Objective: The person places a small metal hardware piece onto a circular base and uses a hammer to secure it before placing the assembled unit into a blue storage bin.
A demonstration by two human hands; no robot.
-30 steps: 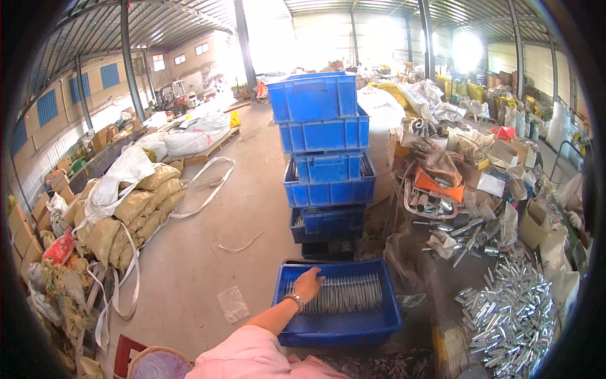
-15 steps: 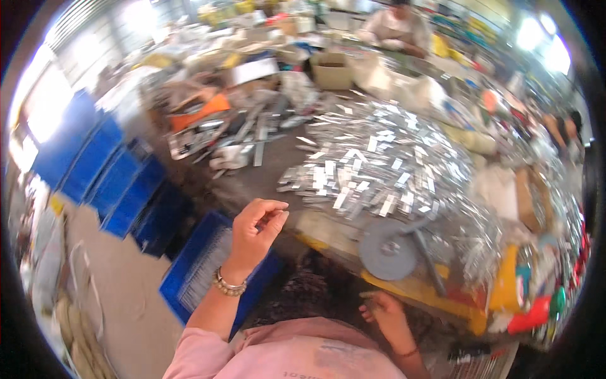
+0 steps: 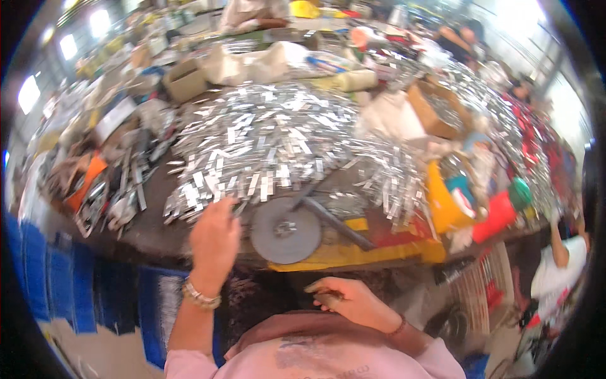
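Over the table's near edge, my left hand (image 3: 214, 243) reaches to the front of a wide heap of shiny metal strips (image 3: 271, 136). Its fingertips are at the lowest strips, blurred, so their grip cannot be read. A beaded bracelet (image 3: 201, 295) circles that wrist. Closer to my body, below the table edge, my right hand (image 3: 347, 300) has its fingers curled together; whatever lies in them is too small to make out. A grey round disc (image 3: 286, 228) with a dark bar (image 3: 338, 224) beside it lies between the two hands, on the table edge.
Blue bins (image 3: 60, 278) stand low at the left. An orange piece (image 3: 87, 180) lies among mixed scrap. At the right are a yellow container (image 3: 447, 199), a red-and-green cylinder (image 3: 499, 215) and a cardboard box (image 3: 439, 107). Another person (image 3: 252, 16) sits across the table.
My view has swung to the right. My left hand has gone from above the blue bin to the strip heap's front edge. My right hand has risen, its fingers curled in.
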